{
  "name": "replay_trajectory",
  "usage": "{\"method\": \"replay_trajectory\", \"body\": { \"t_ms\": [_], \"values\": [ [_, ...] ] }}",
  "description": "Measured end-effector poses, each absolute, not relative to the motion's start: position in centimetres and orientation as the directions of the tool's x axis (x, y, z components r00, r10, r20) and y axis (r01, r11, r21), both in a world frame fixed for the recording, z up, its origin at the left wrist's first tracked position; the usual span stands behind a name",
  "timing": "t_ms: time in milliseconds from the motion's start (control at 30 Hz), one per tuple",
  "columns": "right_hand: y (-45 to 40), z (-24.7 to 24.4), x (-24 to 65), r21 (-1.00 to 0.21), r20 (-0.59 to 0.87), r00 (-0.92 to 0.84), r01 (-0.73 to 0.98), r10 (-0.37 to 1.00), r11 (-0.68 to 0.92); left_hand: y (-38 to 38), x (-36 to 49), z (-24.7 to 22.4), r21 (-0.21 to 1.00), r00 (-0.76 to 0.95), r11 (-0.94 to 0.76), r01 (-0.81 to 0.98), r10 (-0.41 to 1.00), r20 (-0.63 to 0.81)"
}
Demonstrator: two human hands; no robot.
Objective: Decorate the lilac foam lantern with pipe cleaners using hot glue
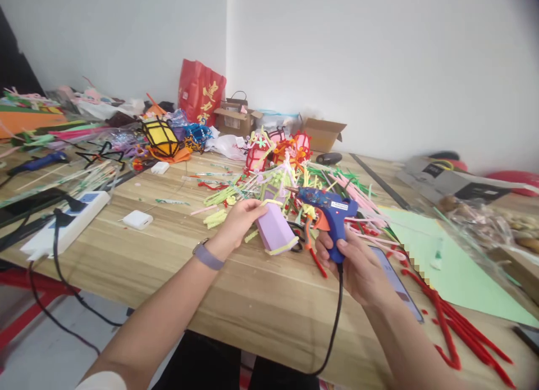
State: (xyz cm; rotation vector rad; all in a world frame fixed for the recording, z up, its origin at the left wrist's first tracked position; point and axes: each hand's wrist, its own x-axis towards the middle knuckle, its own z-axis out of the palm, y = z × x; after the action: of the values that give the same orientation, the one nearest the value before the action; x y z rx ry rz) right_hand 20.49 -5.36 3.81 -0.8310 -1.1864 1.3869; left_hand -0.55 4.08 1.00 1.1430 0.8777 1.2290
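Above the wooden table (pixel 227 300), my left hand (pixel 241 224) pinches the upper left edge of a purple foam-like box shape (pixel 275 228) with pale yellow pipe cleaner along its top and bottom edges. In my right hand (pixel 353 258) is a blue hot glue gun (pixel 334 210), gripped by its handle, its nozzle pointing left just above the purple piece. I cannot tell whether the nozzle touches it. A black cord hangs from the handle. Behind both hands lies a heap of yellow-green pipe cleaners (pixel 223 193) and pink ones (pixel 351 191).
A white power strip (pixel 69 224) with black plugs lies at left, near a white charger (pixel 137 219). Small lanterns (pixel 162 137), a red bag (pixel 200 92) and cardboard boxes (pixel 322 134) stand at the back. Red pipe cleaners (pixel 471 336), a phone (pixel 396 283) and green sheet (pixel 458 261) lie right.
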Motion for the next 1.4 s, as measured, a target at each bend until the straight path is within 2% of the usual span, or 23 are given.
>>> {"method": "replay_trajectory", "body": {
  "t_ms": [167,300,533,700,867,1400],
  "values": [
    [-4.0,2.0,20.8,-0.937,0.15,-0.12,-0.335,0.981,0.102,3.5,0.0,1.4,0.976,0.229,-0.06,-0.208,0.968,0.108],
    [-3.9,1.2,20.8,-0.929,0.077,-0.091,-0.369,0.993,0.038,2.6,0.3,1.4,0.978,0.235,-0.072,-0.195,0.965,0.118],
    [-5.4,1.1,21.4,-0.972,-0.047,-0.113,-0.222,0.992,-0.071,1.4,-0.1,1.5,0.984,0.215,-0.154,-0.09,0.962,0.17],
    [-6.0,0.3,21.3,-0.986,-0.002,-0.013,-0.164,1.0,-0.004,0.7,-0.3,1.8,0.98,0.259,-0.201,0.011,0.947,0.191],
    [-6.0,0.4,20.9,-0.987,0.037,-0.033,-0.16,0.999,0.032,0.4,-0.1,1.7,0.95,0.261,-0.297,0.1,0.929,0.263],
    [-5.9,0.2,20.8,-0.996,0.016,-0.013,-0.086,1.0,0.015,0.5,-0.1,1.5,0.951,0.246,-0.291,0.101,0.934,0.26]
  ]
}}
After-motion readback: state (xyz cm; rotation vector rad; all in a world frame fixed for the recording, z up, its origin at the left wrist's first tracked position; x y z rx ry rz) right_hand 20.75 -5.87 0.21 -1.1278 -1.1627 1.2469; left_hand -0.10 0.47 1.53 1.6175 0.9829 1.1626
